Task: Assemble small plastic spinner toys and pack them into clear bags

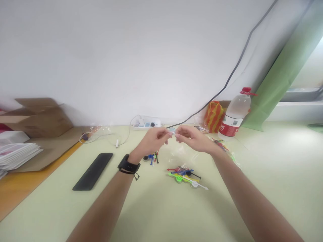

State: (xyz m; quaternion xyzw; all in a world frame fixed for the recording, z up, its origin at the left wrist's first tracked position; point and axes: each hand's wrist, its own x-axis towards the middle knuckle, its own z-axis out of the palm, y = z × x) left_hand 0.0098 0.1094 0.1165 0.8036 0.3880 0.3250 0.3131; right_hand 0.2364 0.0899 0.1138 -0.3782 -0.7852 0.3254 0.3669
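My left hand (154,140) and my right hand (193,137) are raised above the pale green table (161,208), fingertips almost meeting. Both pinch a small clear plastic bag (173,133) between them; its lower part hangs down, hard to make out. Below the hands lies a heap of small coloured plastic toy parts (185,176) with thin sticks and little wheels. A smaller cluster of blue, black and green parts (152,158) lies just under my left hand. A black band is on my left wrist.
A black phone (93,171) lies left of my left arm. A water bottle with a red cap (234,117), a red-and-yellow bag (214,116) and a white power strip (146,123) stand by the wall. Cardboard (37,116) and stacked paper (15,154) sit far left.
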